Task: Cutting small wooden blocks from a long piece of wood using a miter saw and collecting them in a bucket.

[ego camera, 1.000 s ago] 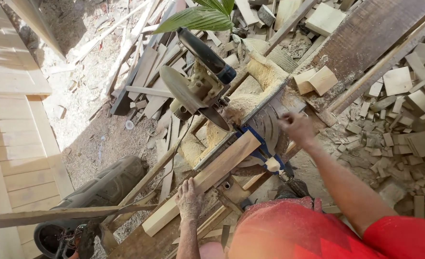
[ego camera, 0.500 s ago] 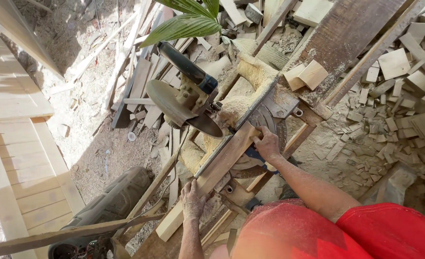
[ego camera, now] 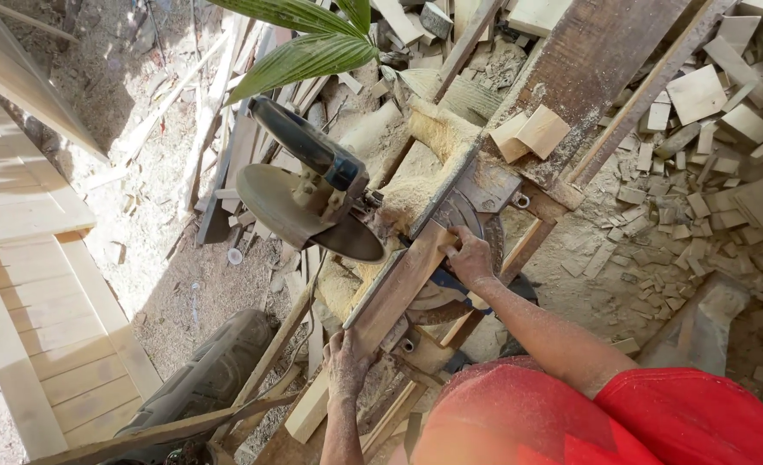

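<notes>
Plank (ego camera: 394, 288) lies on the saw bed, long axis running diagonally from near-left, by the body, up toward far-right at the fence; sawdust dusts its top face
Right hand (ego camera: 468, 257) presses down on the far end of the plank, fingers curled over its edge, closed on the wood just beside the round saw table (ego camera: 476, 220)
Left hand (ego camera: 347, 366) sits at the near end of the same plank, fingers wrapped about it from below; grip looks closed, though the underside is hidden
So plank spans between both hands, right hand ahead along the axis, left hand behind
Mitre saw head (ego camera: 313, 194) stands raised, to the left of the right hand, blade guard clear of the wood, near but apart
Beyond the right hand: short offcuts (ego camera: 532, 133) on a dark board, sawdust heap (ego camera: 437, 138)
Out to the right of both hands, scattered wood scraps (ego camera: 700, 172) on the ground; pale slatted panel (ego camera: 37, 319) well apart on the left
</notes>
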